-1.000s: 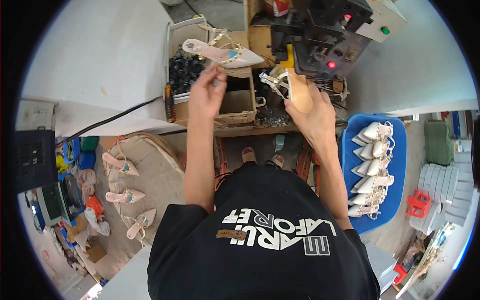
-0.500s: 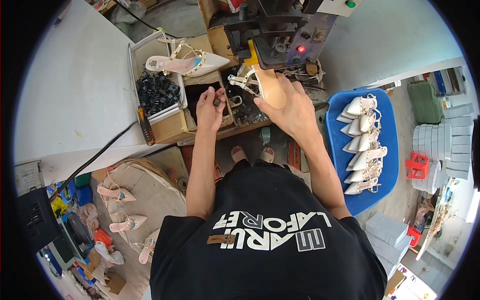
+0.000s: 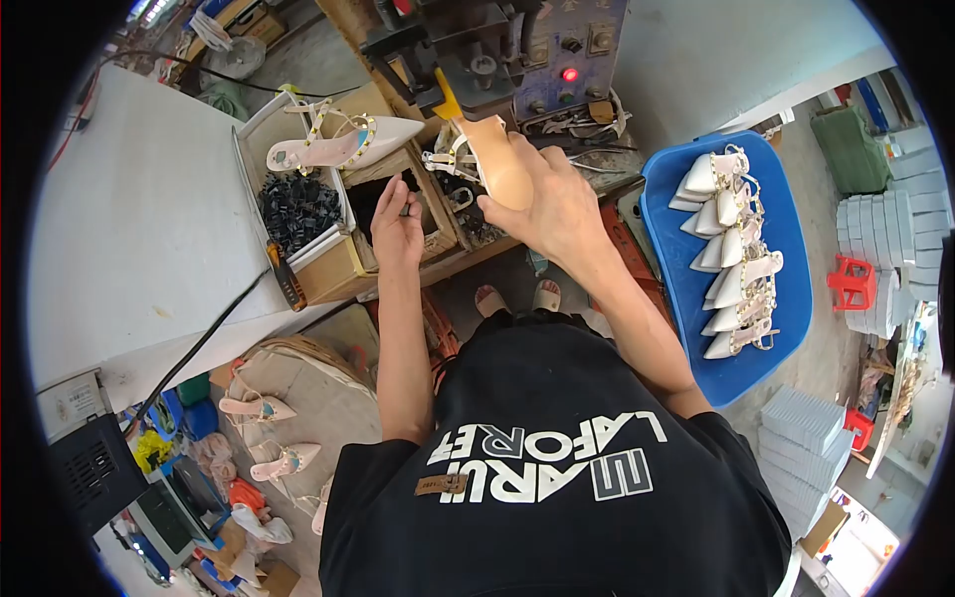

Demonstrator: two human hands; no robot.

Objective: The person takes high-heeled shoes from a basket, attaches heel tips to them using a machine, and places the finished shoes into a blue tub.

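Note:
A shoe (image 3: pixel 505 177), sole up with its studded straps to the left, is in my right hand (image 3: pixel 559 199); the heel end reaches the yellow part (image 3: pixel 447 97) of the black machine (image 3: pixel 477 60). My left hand (image 3: pixel 398 227) is over the near edge of an open wooden box (image 3: pixel 438 239), its fingers closed on a small dark piece. Another studded shoe (image 3: pixel 343 147) lies across a white tray (image 3: pixel 249 169) of black pieces (image 3: pixel 295 211).
At the right stands a blue bin (image 3: pixel 796 289) with several white pointed shoes. More shoes (image 3: pixel 286 461) lie on a round surface at the lower left. A screwdriver (image 3: pixel 286 277) hangs at the tray's corner. Tools (image 3: pixel 582 117) lie below the machine's panel.
The view has shifted. My left hand has come down from beside the studded shoe to the wooden box, now with a small dark piece. My right hand still holds its shoe at the machine.

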